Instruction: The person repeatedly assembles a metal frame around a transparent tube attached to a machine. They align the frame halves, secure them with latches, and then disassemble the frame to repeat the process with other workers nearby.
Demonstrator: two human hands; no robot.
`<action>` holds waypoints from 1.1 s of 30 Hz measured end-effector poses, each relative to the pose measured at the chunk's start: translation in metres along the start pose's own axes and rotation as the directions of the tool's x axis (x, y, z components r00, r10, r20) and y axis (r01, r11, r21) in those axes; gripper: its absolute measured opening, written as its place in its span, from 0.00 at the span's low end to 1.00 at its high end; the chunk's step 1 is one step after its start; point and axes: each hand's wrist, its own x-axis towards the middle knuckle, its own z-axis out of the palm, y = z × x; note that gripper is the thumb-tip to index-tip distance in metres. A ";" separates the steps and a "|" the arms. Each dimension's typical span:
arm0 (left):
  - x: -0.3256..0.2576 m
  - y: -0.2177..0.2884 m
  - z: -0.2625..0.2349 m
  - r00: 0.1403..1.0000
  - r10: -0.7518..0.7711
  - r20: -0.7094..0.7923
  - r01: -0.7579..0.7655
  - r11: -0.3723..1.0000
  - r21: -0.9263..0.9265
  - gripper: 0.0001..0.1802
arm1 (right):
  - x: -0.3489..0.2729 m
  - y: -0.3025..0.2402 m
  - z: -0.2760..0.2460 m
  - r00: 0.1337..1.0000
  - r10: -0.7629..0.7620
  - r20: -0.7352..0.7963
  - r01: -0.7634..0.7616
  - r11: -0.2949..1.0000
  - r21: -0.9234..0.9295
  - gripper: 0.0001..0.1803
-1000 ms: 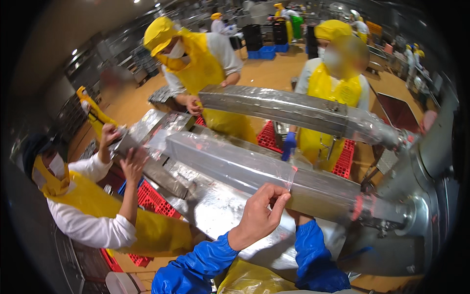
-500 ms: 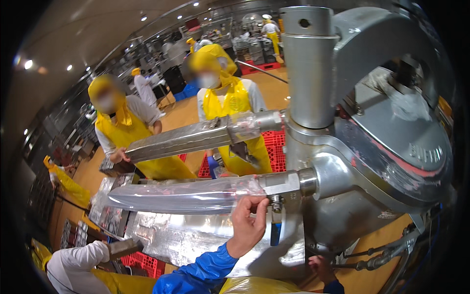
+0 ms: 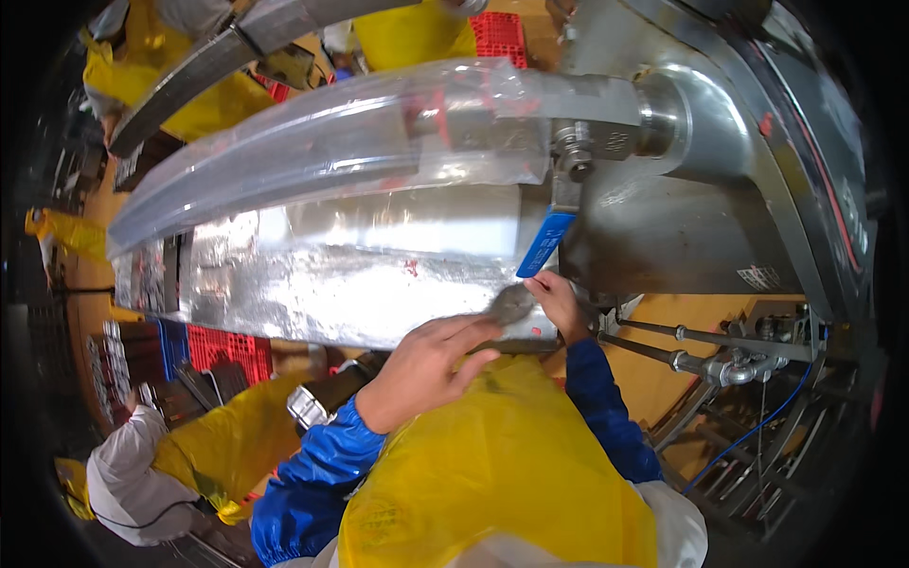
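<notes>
My left hand [image 3: 424, 371] is held over the near edge of the metal table, its fingers stretched out and slightly apart, holding nothing. My right hand [image 3: 561, 308] is closed at the lower tip of the blue valve handle [image 3: 546, 243]; the tip meets my fingertips. The handle hangs down at a slant from a metal valve [image 3: 574, 151] on the outlet pipe of a large steel machine [image 3: 705, 222]. A long clear plastic bag [image 3: 312, 151] covers the pipe running left from the valve, with pink-red smears near the valve end.
Below the bag lies a shiny steel table [image 3: 312, 284]. A second metal chute [image 3: 204, 71] runs beyond it. A co-worker in a yellow apron [image 3: 227, 445] is at the lower left, near a red crate [image 3: 227, 352]. Pipes [image 3: 701, 355] stick out at right.
My view has tilted down and come closer to the table. My left hand has left the bag's valve end and come down toward me. My right hand has risen to the blue handle.
</notes>
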 end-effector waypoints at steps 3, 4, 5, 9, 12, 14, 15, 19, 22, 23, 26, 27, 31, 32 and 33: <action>-0.062 -0.027 0.006 0.959 -0.284 0.003 0.284 0.958 -0.022 0.14 | 0.040 0.004 0.040 0.995 -0.068 -0.075 0.058 0.990 -0.133 0.18; -0.082 -0.033 0.007 0.932 -0.361 -0.043 0.360 0.933 -0.011 0.14 | 0.059 0.033 0.053 0.989 -0.125 -0.078 0.117 0.988 -0.099 0.17; -0.103 -0.038 0.009 0.894 -0.436 -0.102 0.437 0.899 -0.008 0.14 | 0.077 0.049 0.062 0.979 -0.190 -0.074 0.185 0.980 -0.072 0.16; -0.159 -0.030 0.020 0.667 -0.670 -0.326 0.656 0.735 -0.171 0.14 | 0.117 0.018 0.072 0.945 -0.324 -0.048 0.290 0.896 -0.336 0.17; -0.174 -0.014 0.024 0.522 -0.737 -0.430 0.706 0.656 -0.267 0.14 | 0.131 0.017 0.079 0.923 -0.382 -0.037 0.294 0.766 -0.572 0.20; -0.179 -0.005 0.030 0.468 -0.751 -0.465 0.704 0.635 -0.319 0.14 | 0.135 0.016 0.084 0.889 -0.456 -0.039 0.354 0.740 -0.571 0.15; -0.180 0.000 0.033 0.440 -0.755 -0.486 0.699 0.628 -0.343 0.14 | 0.141 0.019 0.084 0.869 -0.494 -0.021 0.397 0.722 -0.567 0.13; -0.190 0.001 0.051 0.374 -0.796 -0.475 0.666 0.587 -0.459 0.13 | 0.150 0.025 0.081 0.863 -0.505 0.025 0.428 0.705 -0.566 0.08; -0.190 -0.007 0.052 0.396 -0.784 -0.478 0.660 0.605 -0.445 0.14 | 0.150 0.009 0.074 0.836 -0.548 0.033 0.467 0.679 -0.566 0.08; -0.185 -0.009 0.048 0.397 -0.797 -0.454 0.659 0.593 -0.464 0.14 | 0.150 0.004 0.070 0.821 -0.569 0.053 0.500 0.669 -0.550 0.08; -0.172 -0.024 0.034 0.448 -0.806 -0.387 0.623 0.592 -0.512 0.15 | 0.150 -0.012 0.064 0.803 -0.585 0.117 0.558 0.668 -0.492 0.08; -0.173 -0.040 0.038 0.486 -0.790 -0.373 0.588 0.612 -0.529 0.15 | 0.149 -0.021 0.063 0.814 -0.561 0.150 0.559 0.687 -0.464 0.09; -0.149 -0.103 0.043 0.588 -0.801 -0.114 0.513 0.478 -0.714 0.19 | 0.109 -0.075 0.088 0.929 -0.295 0.223 0.348 0.902 -0.256 0.11; -0.137 -0.116 0.042 0.610 -0.793 -0.007 0.522 0.408 -0.749 0.24 | 0.096 -0.090 0.097 0.934 -0.261 0.242 0.324 0.905 -0.275 0.12; -0.124 -0.129 0.041 0.589 -0.804 0.080 0.516 0.298 -0.803 0.25 | 0.083 -0.102 0.106 0.939 -0.228 0.258 0.301 0.906 -0.297 0.13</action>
